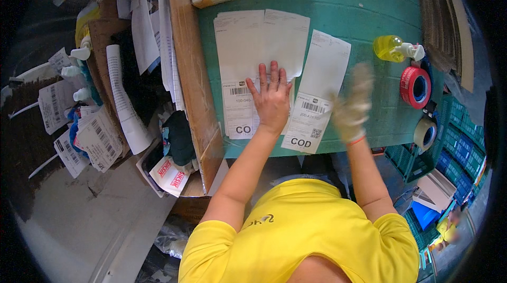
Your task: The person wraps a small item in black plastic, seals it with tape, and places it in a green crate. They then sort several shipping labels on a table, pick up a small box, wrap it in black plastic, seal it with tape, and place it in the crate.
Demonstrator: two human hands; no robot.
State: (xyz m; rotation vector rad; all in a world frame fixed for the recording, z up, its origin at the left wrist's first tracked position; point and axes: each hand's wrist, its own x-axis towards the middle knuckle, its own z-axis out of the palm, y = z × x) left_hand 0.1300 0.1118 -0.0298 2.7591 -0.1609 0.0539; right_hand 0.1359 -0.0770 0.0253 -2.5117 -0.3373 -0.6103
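Left hand [272, 104] — fingers spread on paper slips [285, 40] | right hand [350, 111] — fingers too blurred to tell

1 head-worn fisheye view faces down from close above the left hand [272, 102], right hand [350, 107] and green table [364, 3].

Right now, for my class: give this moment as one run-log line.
left hand: spread on side-by-side label sheets | right hand: gloved, blurred, beside separate label sheet, contact unclear | surface: green table
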